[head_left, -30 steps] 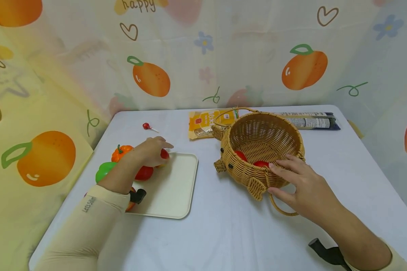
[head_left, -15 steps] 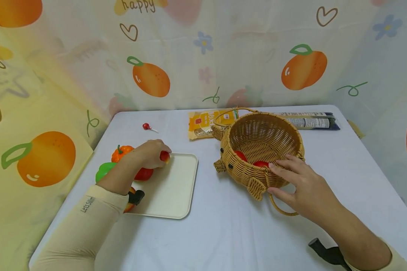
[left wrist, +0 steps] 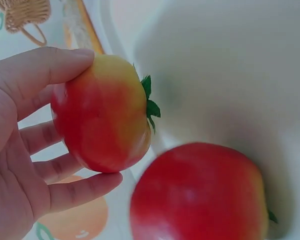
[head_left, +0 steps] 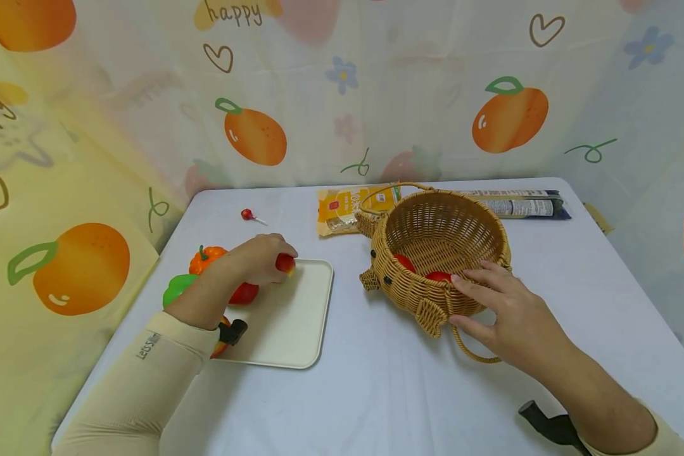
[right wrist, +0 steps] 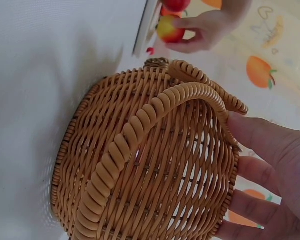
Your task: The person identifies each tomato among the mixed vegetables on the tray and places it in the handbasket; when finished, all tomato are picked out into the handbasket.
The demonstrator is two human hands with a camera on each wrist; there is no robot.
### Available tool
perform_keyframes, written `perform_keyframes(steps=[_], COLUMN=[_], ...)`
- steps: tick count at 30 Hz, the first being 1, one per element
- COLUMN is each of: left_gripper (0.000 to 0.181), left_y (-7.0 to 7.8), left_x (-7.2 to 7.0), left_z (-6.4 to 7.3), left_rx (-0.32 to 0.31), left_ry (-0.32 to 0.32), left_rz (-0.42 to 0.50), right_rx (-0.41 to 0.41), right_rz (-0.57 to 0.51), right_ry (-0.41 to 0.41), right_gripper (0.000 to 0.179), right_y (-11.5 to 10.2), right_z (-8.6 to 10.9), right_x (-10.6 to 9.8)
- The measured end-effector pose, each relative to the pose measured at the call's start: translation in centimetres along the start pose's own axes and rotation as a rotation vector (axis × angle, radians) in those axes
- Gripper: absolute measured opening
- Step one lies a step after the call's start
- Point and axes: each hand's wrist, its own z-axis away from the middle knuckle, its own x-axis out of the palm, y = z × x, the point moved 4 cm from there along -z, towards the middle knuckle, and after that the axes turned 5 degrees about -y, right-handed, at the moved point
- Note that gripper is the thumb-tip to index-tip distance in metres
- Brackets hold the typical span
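Observation:
In the head view my left hand (head_left: 259, 258) is over the far left part of a cream tray (head_left: 310, 316), gripping a red-and-yellow tomato (head_left: 285, 263). The left wrist view shows this tomato (left wrist: 102, 112) between thumb and fingers, its green leafy top facing away from the palm. A second, larger red tomato (left wrist: 200, 192) sits just below it on the tray. My right hand (head_left: 510, 310) holds the near right rim of a wicker basket (head_left: 413, 297) with an animal face. Its thumb lies by the handle (right wrist: 140, 120) in the right wrist view. Two red rounded things (head_left: 437, 276) lie inside the basket.
A green pepper (head_left: 178, 288) and an orange pepper (head_left: 206, 258) are at the tray's left. A red lollipop (head_left: 247, 215) lies behind. A yellow packet (head_left: 333, 212) and a dark long packet (head_left: 532, 206) lie along the table's back edge.
My left hand first closes its fingers around the tomato, then moves slightly right with it. My right hand and the basket stay in place.

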Motion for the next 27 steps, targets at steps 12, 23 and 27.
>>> perform_keyframes(steps=[12, 23, 27], left_gripper=[0.042, 0.043, 0.041], left_y=[4.3, 8.8, 10.5], left_x=[-2.2, -5.1, -6.0], left_z=[0.8, 1.5, 1.7], left_rx=[0.178, 0.267, 0.320], left_ry=[0.070, 0.101, 0.133], left_rz=[-0.025, -0.090, -0.119], right_rx=[0.022, 0.008, 0.007], right_rz=[0.008, 0.003, 0.003], right_ry=[-0.023, -0.001, 0.001], right_gripper=[0.060, 0.060, 0.060], right_y=[-0.2, -0.2, -0.2], right_z=[-0.1, -0.1, 0.0], right_x=[-0.1, -0.1, -0.1])
